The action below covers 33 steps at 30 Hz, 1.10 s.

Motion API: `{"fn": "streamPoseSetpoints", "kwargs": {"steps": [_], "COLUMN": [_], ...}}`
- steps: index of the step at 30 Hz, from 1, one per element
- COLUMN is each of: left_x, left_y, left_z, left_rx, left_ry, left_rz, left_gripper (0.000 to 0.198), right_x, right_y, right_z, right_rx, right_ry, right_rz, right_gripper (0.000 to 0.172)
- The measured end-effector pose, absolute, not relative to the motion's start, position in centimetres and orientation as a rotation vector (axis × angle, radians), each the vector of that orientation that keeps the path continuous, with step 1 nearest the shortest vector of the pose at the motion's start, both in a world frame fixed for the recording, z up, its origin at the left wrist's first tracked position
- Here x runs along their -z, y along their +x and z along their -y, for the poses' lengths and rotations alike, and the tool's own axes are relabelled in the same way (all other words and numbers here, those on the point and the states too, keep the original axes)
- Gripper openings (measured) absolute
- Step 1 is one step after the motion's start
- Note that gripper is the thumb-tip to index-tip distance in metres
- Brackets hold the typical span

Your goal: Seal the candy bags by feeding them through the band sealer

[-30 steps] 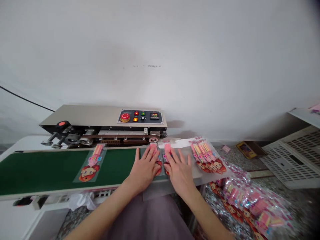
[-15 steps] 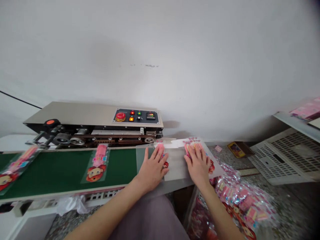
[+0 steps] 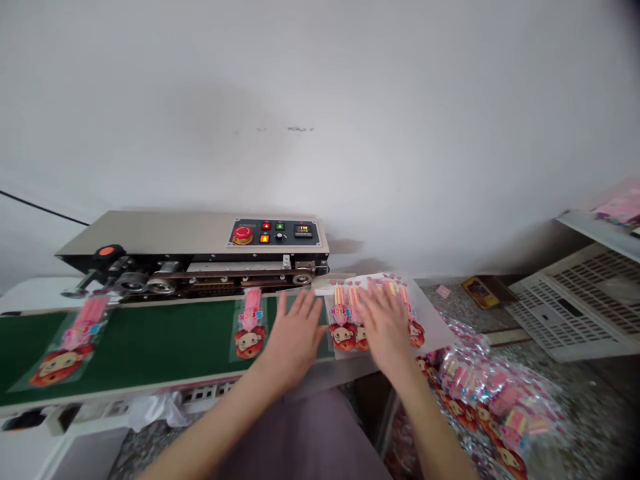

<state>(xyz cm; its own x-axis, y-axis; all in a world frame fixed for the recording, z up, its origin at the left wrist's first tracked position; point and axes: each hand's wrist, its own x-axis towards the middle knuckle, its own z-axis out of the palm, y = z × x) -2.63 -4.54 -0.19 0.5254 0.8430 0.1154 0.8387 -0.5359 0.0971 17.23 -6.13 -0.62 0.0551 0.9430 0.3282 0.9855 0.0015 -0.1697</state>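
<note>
My left hand (image 3: 296,337) is open, palm down with fingers stretched, over the right end of the green conveyor belt (image 3: 180,347). My right hand (image 3: 387,323), also open, lies over a row of overlapping clear packets (image 3: 344,320) on a white sheet (image 3: 433,327). Pink and yellow sticks and a red-haired cartoon face show through each packet. My right hand hides the middle of the row. One packet (image 3: 250,327) is on the belt just left of my left hand. Farther left lies another packet (image 3: 70,347), slanted.
Behind the belt stands a sealing machine (image 3: 165,230) with a lit control panel (image 3: 275,233) and exposed rollers. Many packets (image 3: 493,393) are heaped at lower right. A small box (image 3: 480,293) and a white plastic crate (image 3: 575,303) are beyond, by the wall.
The packets on the belt are in different positions. My left hand is slightly farther left. My right hand has shifted a little left, and more of the packet row shows between my hands.
</note>
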Motion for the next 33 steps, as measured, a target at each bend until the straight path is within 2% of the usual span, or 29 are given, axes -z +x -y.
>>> {"fn": "streamPoseSetpoints", "kwargs": {"steps": [5,11,13,17,20,25,29,31,33], "left_x": [2.5,4.7,4.7,4.8,4.9,4.8,4.9,4.8,4.7], "left_y": [2.8,1.1,0.5,0.4,0.6,0.6,0.6,0.5,0.4], "left_z": [4.7,4.5,4.5,4.6,4.6,4.7,4.7,4.6,4.6], "left_rx": [-0.346,-0.38,-0.377,-0.403,-0.413,-0.406,-0.413,-0.421,-0.413], "left_ry": [2.773,2.824,2.841,2.853,2.858,2.87,2.856,2.848,2.829], "left_rz": [-1.31,-1.332,-1.313,-1.341,-1.376,-1.386,-1.392,-1.385,-1.37], "left_gripper": [0.061,0.064,0.065,0.067,0.069,0.068,0.065,0.062,0.06], "right_x": [2.5,3.5,2.4,0.5,0.0,-0.6,-1.4,-1.4,-0.9], "right_y": [22.2,21.2,20.2,17.4,15.7,14.4,15.2,16.6,18.4], "right_z": [5.5,6.4,6.0,2.8,0.0,-1.9,-0.8,0.4,2.1], "right_rx": [0.355,0.468,0.403,0.039,-0.12,-0.181,-0.113,0.027,0.23], "right_ry": [-2.239,-2.105,-1.96,-1.748,-1.794,-1.877,-1.886,-1.921,-1.981], "right_rz": [1.95,2.016,2.05,2.141,2.149,2.235,2.301,2.264,2.212], "right_gripper": [0.047,0.046,0.044,0.046,0.047,0.037,0.041,0.047,0.046]}}
